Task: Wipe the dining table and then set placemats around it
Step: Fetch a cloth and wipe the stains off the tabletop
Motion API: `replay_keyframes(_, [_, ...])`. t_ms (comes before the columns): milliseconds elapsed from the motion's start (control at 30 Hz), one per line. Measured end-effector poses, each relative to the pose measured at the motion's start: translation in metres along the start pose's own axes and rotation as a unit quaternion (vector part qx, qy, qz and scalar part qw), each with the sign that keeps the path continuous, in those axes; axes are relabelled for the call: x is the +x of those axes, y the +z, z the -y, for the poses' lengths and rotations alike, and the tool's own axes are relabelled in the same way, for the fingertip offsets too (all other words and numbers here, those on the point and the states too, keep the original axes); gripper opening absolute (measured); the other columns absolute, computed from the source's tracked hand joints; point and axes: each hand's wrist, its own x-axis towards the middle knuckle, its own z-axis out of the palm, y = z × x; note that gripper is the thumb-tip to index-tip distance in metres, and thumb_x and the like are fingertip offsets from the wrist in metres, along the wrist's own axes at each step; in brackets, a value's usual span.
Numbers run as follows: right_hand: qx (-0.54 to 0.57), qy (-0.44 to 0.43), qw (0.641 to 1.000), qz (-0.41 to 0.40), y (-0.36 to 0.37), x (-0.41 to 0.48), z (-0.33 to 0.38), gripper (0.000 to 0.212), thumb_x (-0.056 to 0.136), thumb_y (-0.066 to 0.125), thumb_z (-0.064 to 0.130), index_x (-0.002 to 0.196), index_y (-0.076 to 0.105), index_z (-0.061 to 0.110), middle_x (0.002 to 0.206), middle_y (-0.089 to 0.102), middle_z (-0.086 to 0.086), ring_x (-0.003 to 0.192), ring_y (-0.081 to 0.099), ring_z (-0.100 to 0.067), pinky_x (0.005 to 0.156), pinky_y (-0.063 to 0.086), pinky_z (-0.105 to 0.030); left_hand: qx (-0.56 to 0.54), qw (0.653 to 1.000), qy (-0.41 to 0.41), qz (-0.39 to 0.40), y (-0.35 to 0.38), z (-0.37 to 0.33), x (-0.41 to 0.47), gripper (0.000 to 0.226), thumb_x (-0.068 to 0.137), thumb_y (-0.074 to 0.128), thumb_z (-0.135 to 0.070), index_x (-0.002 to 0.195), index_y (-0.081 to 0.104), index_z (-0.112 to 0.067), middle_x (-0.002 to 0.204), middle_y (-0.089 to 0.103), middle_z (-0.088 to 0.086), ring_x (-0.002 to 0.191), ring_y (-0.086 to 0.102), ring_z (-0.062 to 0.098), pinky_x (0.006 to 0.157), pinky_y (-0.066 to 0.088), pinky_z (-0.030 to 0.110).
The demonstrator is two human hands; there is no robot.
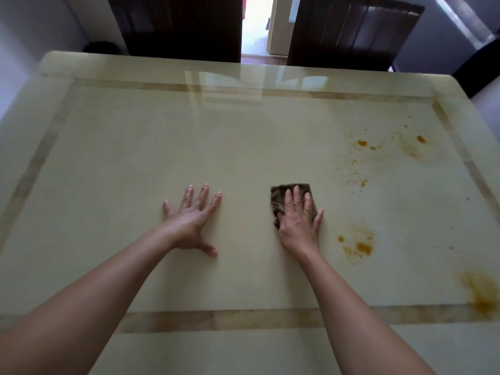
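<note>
1. Here, in the head view, the person leans over a glossy cream dining table [243,147] with a tan inlaid border, both bare arms reaching forward.
2. The left hand [192,220] lies flat on the bare tabletop, fingers spread wide, holding nothing; it looks to be bracing the body.
3. The right hand [299,220] presses palm-down on a dark brown cloth [278,192], fingers nearly straight and close together; it pins the cloth against the surface rather than closing around it.
4. The cloth sits near the middle of the table, folded small, with its far edge and left side showing past the fingers.
5. Orange stains [358,246] lie just to the right of the cloth; more spatter [362,143] sits farther off toward the far right corner, and a broad smear [483,293] marks the near right edge.
6. Two dark chairs [351,31] stand at the far side. No placemats are in view.
7. Judging from this, wiping is under way and the right half is not yet clean.
8. The cloth is likely soft, limp and light, so it should bunch if pushed from one edge; a flat palm over its centre seems the best hold. The polished top looks slippery, which should let the cloth glide.
</note>
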Motion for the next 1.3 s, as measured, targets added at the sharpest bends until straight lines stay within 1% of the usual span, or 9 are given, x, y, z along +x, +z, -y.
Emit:
replay_keyframes(300, [-0.015,0.012,1.0,-0.021,0.015,-0.02,0.021,0.063,0.099,0.028,0.03,0.151,-0.007,0.022,0.157,-0.02,0.003,0.144,-0.019,-0.022,0.111,-0.015,-0.052,0.004,1.0,-0.003,-0.004,0.001,-0.001,0.004,0.135,0.056,0.075,-0.066,0.141,-0.026,-0.041,0.148,-0.038,-0.008,0.139,-0.031,0.026,0.103,-0.001,0.072])
replay_keyframes(433, [0.007,-0.011,1.0,-0.011,0.027,-0.044,0.043,0.065,0.099,0.029,0.029,0.15,-0.01,0.021,0.156,-0.023,0.002,0.143,-0.023,-0.022,0.108,-0.021,-0.05,-0.001,1.0,-0.005,-0.014,0.0,-0.001,-0.002,0.133,0.056,0.074,-0.067,0.141,-0.024,-0.043,0.15,-0.036,-0.008,0.14,-0.029,0.025,0.105,-0.001,0.07])
replay_keyframes(600, [0.03,-0.052,0.998,0.033,0.043,-0.083,0.072,0.068,0.099,0.029,0.034,0.149,-0.015,0.02,0.154,-0.029,0.001,0.134,-0.037,-0.017,0.102,-0.03,-0.046,0.008,0.997,0.019,-0.073,0.009,-0.004,-0.028,0.128,0.061,0.07,-0.069,0.14,-0.027,-0.043,0.152,-0.032,-0.004,0.141,-0.027,0.024,0.11,-0.002,0.063])
replay_keyframes(700, [0.009,-0.098,0.993,0.071,0.049,-0.106,0.08,0.072,0.098,0.034,0.032,0.149,-0.015,0.019,0.153,-0.03,0.002,0.128,-0.041,-0.015,0.102,-0.03,-0.047,0.018,0.998,0.025,-0.049,0.027,-0.003,-0.051,0.132,0.058,0.07,-0.07,0.14,-0.028,-0.041,0.151,-0.034,-0.006,0.14,-0.029,0.023,0.11,-0.002,0.062])
replay_keyframes(767, [-0.007,-0.127,0.988,0.089,0.049,-0.115,0.077,0.07,0.098,0.034,0.032,0.149,-0.013,0.021,0.153,-0.03,0.004,0.132,-0.039,-0.016,0.103,-0.029,-0.046,0.022,0.999,0.019,-0.017,0.04,-0.005,-0.064,0.134,0.057,0.072,-0.07,0.14,-0.029,-0.04,0.15,-0.036,-0.006,0.14,-0.029,0.025,0.11,0.0,0.064])
replay_keyframes(933, [-0.041,-0.172,0.981,0.082,0.042,-0.122,0.049,0.066,0.1,0.034,0.026,0.15,-0.009,0.025,0.155,-0.024,0.009,0.14,-0.028,-0.015,0.107,-0.024,-0.043,0.029,1.0,0.008,0.003,0.057,-0.011,-0.071,0.136,0.055,0.074,-0.069,0.142,-0.027,-0.04,0.149,-0.038,-0.004,0.14,-0.029,0.028,0.106,0.007,0.069])
replay_keyframes(1033, [-0.039,-0.162,0.984,0.067,0.039,-0.123,0.026,0.063,0.1,0.032,0.025,0.151,-0.006,0.027,0.153,-0.025,0.013,0.136,-0.032,-0.009,0.107,-0.023,-0.041,0.018,1.0,0.009,0.006,0.059,-0.01,-0.068,0.136,0.054,0.075,-0.067,0.141,-0.026,-0.041,0.148,-0.039,-0.004,0.139,-0.03,0.028,0.104,0.004,0.071])
replay_keyframes(1133, [-0.036,-0.123,0.991,0.049,0.037,-0.12,0.004,0.063,0.1,0.032,0.027,0.151,-0.004,0.027,0.15,-0.026,0.014,0.142,-0.024,-0.013,0.109,-0.021,-0.042,0.011,1.0,0.006,0.008,0.06,-0.009,-0.067,0.137,0.054,0.077,-0.064,0.141,-0.027,-0.041,0.148,-0.039,-0.005,0.139,-0.031,0.027,0.104,0.003,0.072])
replay_keyframes(1300, [-0.026,-0.064,0.997,0.026,0.036,-0.12,-0.006,0.064,0.098,0.033,0.025,0.151,-0.003,0.025,0.157,-0.017,0.009,0.143,-0.021,-0.014,0.109,-0.019,-0.045,0.001,1.0,0.009,0.009,0.062,-0.007,-0.065,0.136,0.055,0.077,-0.063,0.141,-0.026,-0.041,0.148,-0.039,-0.006,0.139,-0.032,0.027,0.103,0.001,0.072])
